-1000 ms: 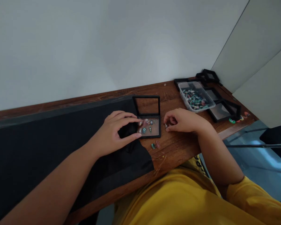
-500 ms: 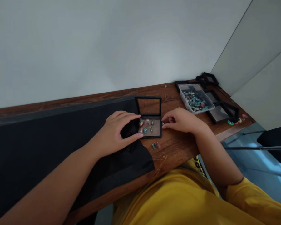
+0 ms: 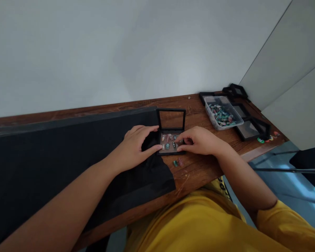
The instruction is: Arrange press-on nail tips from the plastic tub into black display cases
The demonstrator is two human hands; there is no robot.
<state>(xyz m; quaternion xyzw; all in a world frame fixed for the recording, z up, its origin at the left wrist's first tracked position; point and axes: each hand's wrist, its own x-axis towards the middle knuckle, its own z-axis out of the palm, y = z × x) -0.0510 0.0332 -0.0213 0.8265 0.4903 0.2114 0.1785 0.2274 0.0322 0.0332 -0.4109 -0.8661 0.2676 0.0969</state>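
A small black display case (image 3: 171,153) lies with its windowed lid (image 3: 171,119) raised at the back. Inside, in rows, are several small shiny decorated pieces that look like false nails (image 3: 167,146), pink, teal and clear. My left hand (image 3: 136,144) holds the case by its left side, index finger at the hinge corner, thumb over the front-left rim. Over the case's right half is my right hand (image 3: 199,140), thumb and index finger pinching a small false nail, mostly hidden by the fingertips. Two loose pieces, a green nail (image 3: 175,163) and a pink nail (image 3: 180,162), lie in front.
A clear plastic tub (image 3: 217,126) of similar pieces stands to the right, among several black cases (image 3: 248,129). Small colourful items (image 3: 271,137) lie near the right table end. A black sheet (image 3: 55,168) covers the left of the wooden table (image 3: 196,164), which meets a wall.
My right hand has moved left from beside the case to over its right half, with the small nail in its fingers. My left hand stays on the case. The view has shifted slightly.
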